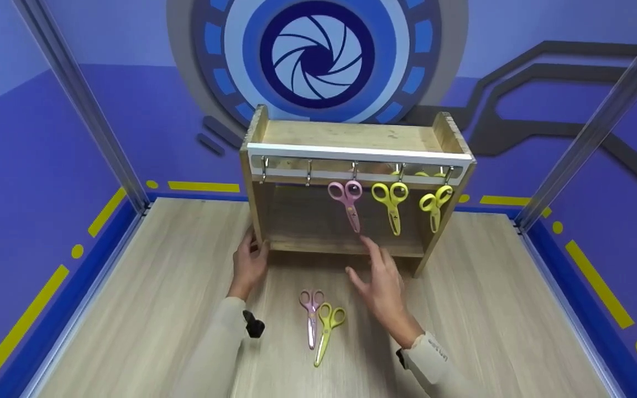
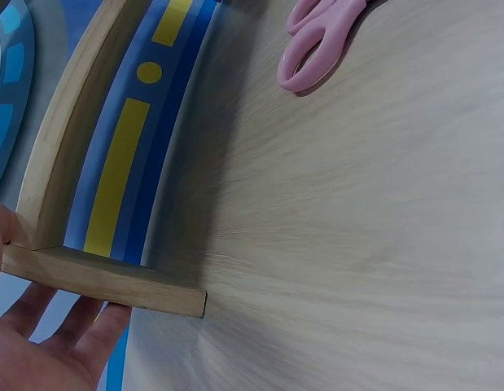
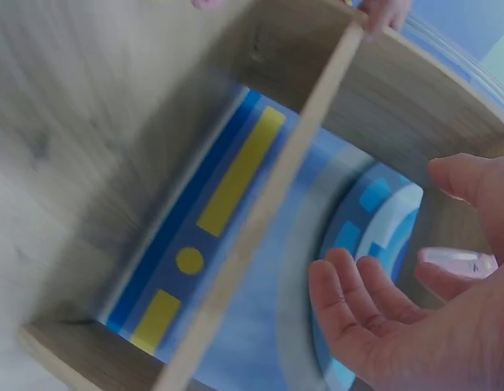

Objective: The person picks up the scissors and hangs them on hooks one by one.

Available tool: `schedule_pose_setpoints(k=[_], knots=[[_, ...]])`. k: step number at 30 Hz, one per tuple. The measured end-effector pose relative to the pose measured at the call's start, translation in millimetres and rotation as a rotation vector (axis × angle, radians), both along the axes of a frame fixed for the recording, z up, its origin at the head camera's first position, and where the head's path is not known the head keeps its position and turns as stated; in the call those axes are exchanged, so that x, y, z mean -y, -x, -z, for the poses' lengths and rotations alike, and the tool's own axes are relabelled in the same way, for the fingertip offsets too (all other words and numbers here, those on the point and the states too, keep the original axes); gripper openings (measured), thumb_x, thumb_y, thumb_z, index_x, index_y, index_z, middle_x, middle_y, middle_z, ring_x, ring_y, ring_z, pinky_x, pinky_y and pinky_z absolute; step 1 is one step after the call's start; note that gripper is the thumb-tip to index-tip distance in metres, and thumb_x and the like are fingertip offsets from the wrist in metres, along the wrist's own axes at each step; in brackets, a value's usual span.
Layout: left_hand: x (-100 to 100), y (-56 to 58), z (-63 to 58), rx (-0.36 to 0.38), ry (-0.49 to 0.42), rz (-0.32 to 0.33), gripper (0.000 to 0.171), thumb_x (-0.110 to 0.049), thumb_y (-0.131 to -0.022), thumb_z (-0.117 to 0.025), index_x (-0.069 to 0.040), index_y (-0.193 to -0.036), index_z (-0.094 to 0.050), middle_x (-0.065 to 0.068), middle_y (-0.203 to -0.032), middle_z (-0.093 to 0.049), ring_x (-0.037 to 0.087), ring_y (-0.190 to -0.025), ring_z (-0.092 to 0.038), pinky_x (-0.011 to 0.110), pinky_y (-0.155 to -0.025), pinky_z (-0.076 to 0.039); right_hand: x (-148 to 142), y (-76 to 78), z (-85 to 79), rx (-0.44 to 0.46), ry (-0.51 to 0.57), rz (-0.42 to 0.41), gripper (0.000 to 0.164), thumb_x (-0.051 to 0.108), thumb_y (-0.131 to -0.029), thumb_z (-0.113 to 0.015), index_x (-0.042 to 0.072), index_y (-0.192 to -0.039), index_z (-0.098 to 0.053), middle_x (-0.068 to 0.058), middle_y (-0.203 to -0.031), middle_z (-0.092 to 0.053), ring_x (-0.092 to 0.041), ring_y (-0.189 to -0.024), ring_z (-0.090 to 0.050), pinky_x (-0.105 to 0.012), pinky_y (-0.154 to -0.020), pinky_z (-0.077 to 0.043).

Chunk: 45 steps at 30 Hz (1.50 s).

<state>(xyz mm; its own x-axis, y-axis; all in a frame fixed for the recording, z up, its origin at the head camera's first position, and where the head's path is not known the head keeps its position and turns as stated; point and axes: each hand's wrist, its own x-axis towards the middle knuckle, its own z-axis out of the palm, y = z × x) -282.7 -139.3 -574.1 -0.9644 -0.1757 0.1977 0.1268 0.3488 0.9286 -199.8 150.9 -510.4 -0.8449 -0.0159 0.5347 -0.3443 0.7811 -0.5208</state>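
My left hand (image 1: 249, 266) grips the lower left side of a wooden shelf rack (image 1: 346, 135), thumb at its front edge and fingers behind the side board. My right hand (image 1: 386, 287) is held before the rack with fingers spread loosely, a fingertip right at the tip of hanging pink scissors (image 1: 353, 213). Those scissors hang by a handle loop from the middle hook. To their right hang two yellow scissors (image 1: 394, 213), (image 1: 434, 214) on hooks. On the table between my forearms lie pink scissors (image 1: 312, 320) and yellow-green scissors (image 1: 325, 334), side by side.
A white strip (image 1: 360, 153) with a row of metal hooks (image 1: 308, 171) runs across the rack's front. The wooden table (image 1: 186, 276) is bounded by blue-purple walls (image 1: 130, 110) and metal posts (image 1: 83, 110) at both sides.
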Motion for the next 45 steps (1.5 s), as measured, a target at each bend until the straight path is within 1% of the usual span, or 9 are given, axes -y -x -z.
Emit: schedule_pose_setpoints(k=[4, 10, 14, 17, 21, 27, 32, 37, 45], knots=[[0.6, 0.6, 0.1, 0.001, 0.006, 0.003, 0.057, -0.018, -0.105, -0.059, -0.01, -0.158, -0.039, 0.021, -0.143, -0.056, 0.036, -0.128, -0.058, 0.051, -0.101, -0.052, 3.2, -11.6, 17.3, 0.038, -0.033, -0.016, 0.074, 0.021, -0.083, -0.088, 0.015, -0.147, -0.052, -0.016, -0.118, -0.062, -0.033, -0.099, -0.064, -0.051, -0.077, -0.057], [2.1, 1.8, 1.7, -0.049, 0.014, -0.002, 0.059, -0.013, -0.104, -0.06, -0.007, -0.158, -0.037, 0.024, -0.139, -0.058, 0.04, -0.125, -0.06, 0.053, -0.1, -0.053, 10.0, -27.1, 34.8, 0.177, -0.081, -0.07, 0.07, 0.025, -0.085, -0.085, 0.02, -0.147, -0.051, -0.011, -0.116, -0.058, -0.021, -0.082, -0.057, -0.035, -0.06, -0.052], [1.6, 1.3, 1.4, -0.026, 0.02, -0.01, 0.059, -0.017, -0.105, -0.06, -0.009, -0.159, -0.038, 0.022, -0.14, -0.059, 0.038, -0.125, -0.061, 0.051, -0.1, -0.053, 14.7, -36.0, 44.2, 0.267, -0.121, -0.096, 0.062, 0.027, -0.088, -0.083, 0.023, -0.142, -0.054, -0.009, -0.117, -0.06, -0.019, -0.082, -0.06, -0.031, -0.055, -0.049], [1.6, 1.2, 1.7, -0.03, 0.025, -0.014, 0.059, -0.017, -0.104, -0.06, -0.009, -0.158, -0.039, 0.022, -0.14, -0.059, 0.038, -0.125, -0.061, 0.052, -0.101, -0.053, 17.7, -40.4, 51.5, 0.271, -0.157, -0.127, 0.053, 0.026, -0.087, -0.083, 0.022, -0.134, -0.059, -0.006, -0.107, -0.062, -0.017, -0.08, -0.061, -0.029, -0.053, -0.047], [2.0, 1.5, 1.8, -0.055, 0.024, -0.018, 0.058, -0.015, -0.103, -0.061, -0.006, -0.157, -0.04, 0.023, -0.138, -0.06, 0.039, -0.124, -0.061, 0.056, -0.101, -0.051, 21.3, -44.3, 60.5, 0.268, -0.209, -0.168, 0.042, 0.026, -0.085, -0.083, 0.02, -0.123, -0.065, 0.001, -0.093, -0.059, -0.012, -0.072, -0.054, -0.028, -0.052, -0.043], [1.9, 1.5, 0.8, -0.049, 0.016, -0.016, 0.058, -0.014, -0.103, -0.062, -0.005, -0.156, -0.04, 0.024, -0.137, -0.06, 0.04, -0.124, -0.06, 0.057, -0.101, -0.051, 27.5, -48.4, 68.8, 0.318, -0.257, -0.206, 0.033, 0.026, -0.083, -0.082, 0.017, -0.111, -0.069, 0.004, -0.084, -0.055, -0.008, -0.064, -0.048, -0.028, -0.05, -0.04], [1.6, 1.7, 0.8, -0.044, 0.024, -0.017, 0.058, -0.014, -0.103, -0.061, -0.005, -0.157, -0.04, 0.025, -0.137, -0.06, 0.039, -0.124, -0.061, 0.054, -0.1, -0.052, 33.1, -51.8, 73.6, 0.348, -0.289, -0.208, 0.025, 0.025, -0.082, -0.081, 0.017, -0.103, -0.07, 0.005, -0.082, -0.056, -0.009, -0.065, -0.051, -0.03, -0.051, -0.041], [2.0, 1.4, 1.7, -0.07, 0.022, -0.004, 0.056, -0.013, -0.104, -0.061, -0.004, -0.155, -0.041, 0.025, -0.135, -0.06, 0.04, -0.121, -0.062, 0.055, -0.098, -0.053, 35.8, -53.3, 78.9, 0.369, -0.311, -0.212, 0.02, 0.025, -0.082, -0.082, 0.017, -0.097, -0.07, 0.005, -0.082, -0.056, -0.009, -0.064, -0.048, -0.031, -0.048, -0.039], [1.6, -0.5, 1.1, -0.056, 0.001, 0.009, 0.055, -0.014, -0.104, -0.06, -0.006, -0.155, -0.042, 0.025, -0.139, -0.058, 0.041, -0.123, -0.061, 0.055, -0.098, -0.053, 37.7, -54.0, 83.5, 0.364, -0.345, -0.205, 0.023, 0.028, -0.083, -0.083, 0.019, -0.1, -0.069, 0.005, -0.082, -0.055, -0.01, -0.064, -0.048, -0.03, -0.047, -0.039]])
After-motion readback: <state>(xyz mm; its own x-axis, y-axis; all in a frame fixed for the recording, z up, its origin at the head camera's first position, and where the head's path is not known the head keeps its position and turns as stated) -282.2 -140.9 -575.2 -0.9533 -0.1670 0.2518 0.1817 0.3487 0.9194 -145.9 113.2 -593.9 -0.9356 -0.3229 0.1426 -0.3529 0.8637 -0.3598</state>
